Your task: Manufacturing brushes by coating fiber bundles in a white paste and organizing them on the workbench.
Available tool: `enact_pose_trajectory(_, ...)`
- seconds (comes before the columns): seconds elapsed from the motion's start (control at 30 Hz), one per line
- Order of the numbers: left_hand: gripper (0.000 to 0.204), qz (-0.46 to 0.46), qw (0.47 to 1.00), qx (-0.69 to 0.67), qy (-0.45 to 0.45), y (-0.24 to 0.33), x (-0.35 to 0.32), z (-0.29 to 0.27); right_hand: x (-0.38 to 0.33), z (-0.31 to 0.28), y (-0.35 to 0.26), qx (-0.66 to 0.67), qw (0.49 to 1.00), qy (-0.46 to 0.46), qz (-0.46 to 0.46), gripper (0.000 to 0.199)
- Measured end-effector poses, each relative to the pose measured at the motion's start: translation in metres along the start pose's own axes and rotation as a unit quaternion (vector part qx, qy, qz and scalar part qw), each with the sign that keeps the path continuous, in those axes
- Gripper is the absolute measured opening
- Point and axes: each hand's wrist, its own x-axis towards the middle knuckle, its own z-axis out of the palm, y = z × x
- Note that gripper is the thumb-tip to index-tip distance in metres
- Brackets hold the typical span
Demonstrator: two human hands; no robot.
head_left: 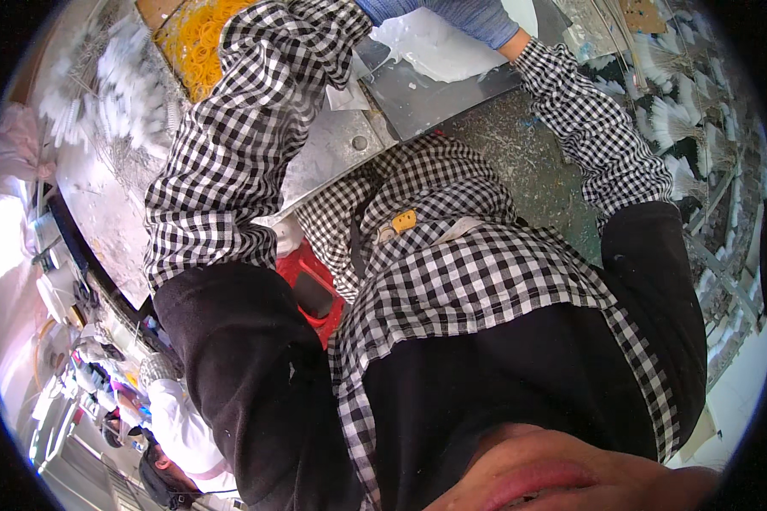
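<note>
At the upper edge, both my hands wear blue gloves and are partly cut off. My left hand (389,8) is at the far side of a thick white paste (439,49), its fingers out of sight. Close beside it on the right, my right hand (479,20) reaches over the same paste; its fingertips are hidden too. Whether either hand holds something does not show. The paste lies spread unevenly on a dark grey metal plate (422,109), with a few white spatters toward its near edge.
Yellow rubber bands (198,53) lie heaped at the upper left, beside bundles of white-bristled brushes (132,81). More white brushes (675,119) line the right side. A metal worktop (328,140) extends left of the plate. Something red (314,285) is below. Another person (183,426) sits lower left.
</note>
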Motion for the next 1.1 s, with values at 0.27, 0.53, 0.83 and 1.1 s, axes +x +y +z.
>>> enact_pose_trajectory(0.27,0.038,-0.049,0.997,-0.05,-0.019,0.001,0.005,-0.005,0.009,-0.006,-0.001,0.049,0.998,0.012,0.025,0.053)
enact_pose_trajectory(0.53,0.079,-0.143,0.895,-0.195,0.375,0.03,-0.007,0.017,0.022,-0.028,-0.049,-0.112,0.993,-0.038,-0.011,0.051)
enact_pose_trajectory(0.83,0.037,-0.224,0.959,0.062,0.163,0.055,-0.088,-0.037,0.018,0.018,-0.13,-0.177,0.952,-0.211,-0.135,0.053)
enact_pose_trajectory(1.1,0.015,-0.304,0.734,0.366,-0.485,0.069,-0.176,-0.095,0.079,0.063,-0.146,-0.103,0.948,-0.21,-0.214,0.037)
